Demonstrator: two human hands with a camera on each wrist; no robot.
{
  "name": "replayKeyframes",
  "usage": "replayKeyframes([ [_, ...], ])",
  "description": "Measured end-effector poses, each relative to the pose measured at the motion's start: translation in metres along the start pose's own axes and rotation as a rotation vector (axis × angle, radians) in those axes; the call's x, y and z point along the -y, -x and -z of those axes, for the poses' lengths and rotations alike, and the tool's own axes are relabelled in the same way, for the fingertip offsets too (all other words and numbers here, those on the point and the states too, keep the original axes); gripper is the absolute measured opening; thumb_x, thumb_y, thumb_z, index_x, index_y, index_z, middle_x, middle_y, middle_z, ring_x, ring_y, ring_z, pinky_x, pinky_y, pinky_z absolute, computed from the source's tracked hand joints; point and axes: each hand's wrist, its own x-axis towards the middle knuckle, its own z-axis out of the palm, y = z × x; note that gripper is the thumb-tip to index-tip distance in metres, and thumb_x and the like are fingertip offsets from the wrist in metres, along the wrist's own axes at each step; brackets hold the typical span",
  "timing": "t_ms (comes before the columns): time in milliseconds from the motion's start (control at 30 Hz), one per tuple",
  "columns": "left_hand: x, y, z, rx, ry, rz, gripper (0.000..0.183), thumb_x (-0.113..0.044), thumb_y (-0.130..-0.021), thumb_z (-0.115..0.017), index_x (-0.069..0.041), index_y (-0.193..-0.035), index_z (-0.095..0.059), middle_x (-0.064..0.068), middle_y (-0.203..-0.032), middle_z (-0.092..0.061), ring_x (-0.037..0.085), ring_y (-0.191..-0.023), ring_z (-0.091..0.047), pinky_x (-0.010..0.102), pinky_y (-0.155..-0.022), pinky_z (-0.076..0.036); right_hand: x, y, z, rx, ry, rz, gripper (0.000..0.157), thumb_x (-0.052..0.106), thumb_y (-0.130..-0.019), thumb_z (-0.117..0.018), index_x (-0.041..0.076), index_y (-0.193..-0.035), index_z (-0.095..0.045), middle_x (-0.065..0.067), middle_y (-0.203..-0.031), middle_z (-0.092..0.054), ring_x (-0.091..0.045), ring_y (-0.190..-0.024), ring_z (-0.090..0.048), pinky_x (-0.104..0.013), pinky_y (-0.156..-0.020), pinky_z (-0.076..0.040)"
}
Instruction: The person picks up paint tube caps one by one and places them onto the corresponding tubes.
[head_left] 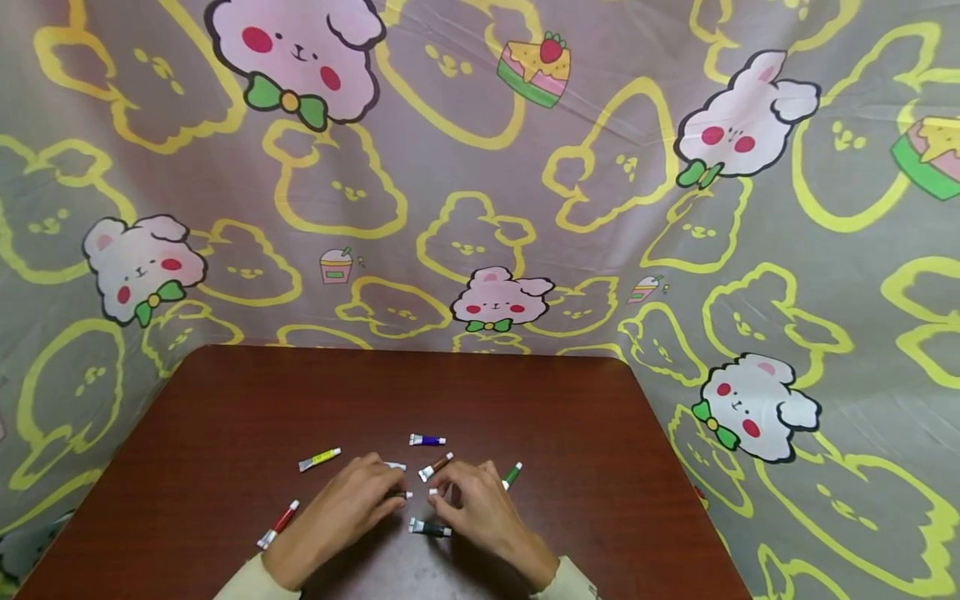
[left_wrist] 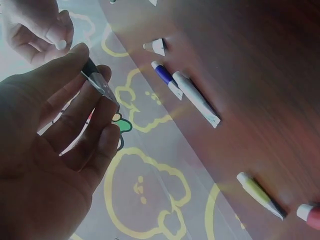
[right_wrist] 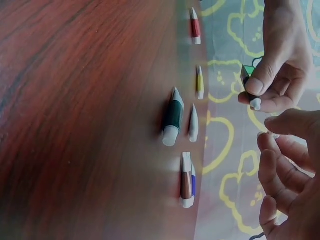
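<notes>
My left hand (head_left: 352,496) pinches a small dark paint tube (left_wrist: 97,82) between thumb and fingers. The tube's silver crimped end points back towards the palm, and its white tip shows past the fingertips. Facing it, my right hand (head_left: 476,504) holds a small white cap (left_wrist: 61,45) between thumb and forefinger. A short gap separates the cap from the tube's tip. Below both hands lies a dark green-black paint tube (head_left: 431,527), close to the right wrist. A brown tube (head_left: 437,467) lies just beyond the fingers, and a white tube (head_left: 395,467) is partly hidden behind the left hand.
On the brown wooden table (head_left: 300,392) lie more paint tubes: a blue tube (head_left: 427,440) farther back, a yellow tube (head_left: 320,459) and a red tube (head_left: 279,524) at left, a green tube (head_left: 513,475) behind the right hand. A patterned cloth (head_left: 465,225) hangs around the table.
</notes>
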Motion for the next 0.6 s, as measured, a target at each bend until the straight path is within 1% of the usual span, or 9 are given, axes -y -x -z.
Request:
replayKeyframes([
  [167,-0.0026,-0.0035,-0.0014,-0.002,-0.001,-0.003,0.032,-0.023,-0.077,-0.095,-0.018,-0.092,-0.067,-0.011,-0.082,-0.072,0.011,-0.079,-0.058,0.031,-0.071,-0.047,0.0003,0.0014,-0.0003,0.006,-0.019,-0.002,0.018,0.020,-0.088,-0.090,0.019,-0.103,-0.080,0.013,-0.087,-0.074,0.000,-0.070,-0.061,-0.021,-0.077,-0.036],
  [300,-0.0038,-0.0044,-0.0014,-0.004,0.004,0.003,0.034,-0.024,-0.078,-0.095,-0.018,-0.092,-0.065,-0.011,-0.081,-0.070,0.011,-0.080,-0.057,0.030,-0.071,-0.047,0.0010,0.0014,-0.0010,0.000,-0.037,0.002,0.017,0.020,-0.088,-0.089,0.019,-0.102,-0.079,0.011,-0.088,-0.075,-0.008,-0.071,-0.065,-0.023,-0.078,-0.037],
  [400,-0.0050,-0.0054,-0.0016,0.012,0.006,0.019,0.034,-0.025,-0.079,-0.095,-0.018,-0.092,-0.064,-0.011,-0.080,-0.070,0.010,-0.080,-0.057,0.031,-0.071,-0.047,0.0019,0.0012,-0.0006,-0.001,-0.036,0.004,0.017,0.021,-0.089,-0.089,0.020,-0.102,-0.079,0.011,-0.088,-0.076,-0.011,-0.073,-0.067,-0.023,-0.078,-0.038],
  [600,-0.0074,-0.0059,-0.0017,0.025,0.004,0.033,0.035,-0.027,-0.079,-0.095,-0.018,-0.090,-0.062,-0.012,-0.079,-0.069,0.010,-0.079,-0.055,0.031,-0.072,-0.046,0.0027,0.0010,-0.0022,-0.003,-0.027,0.013,0.018,0.023,-0.088,-0.090,0.020,-0.101,-0.078,0.011,-0.088,-0.076,-0.008,-0.072,-0.066,-0.023,-0.079,-0.038],
])
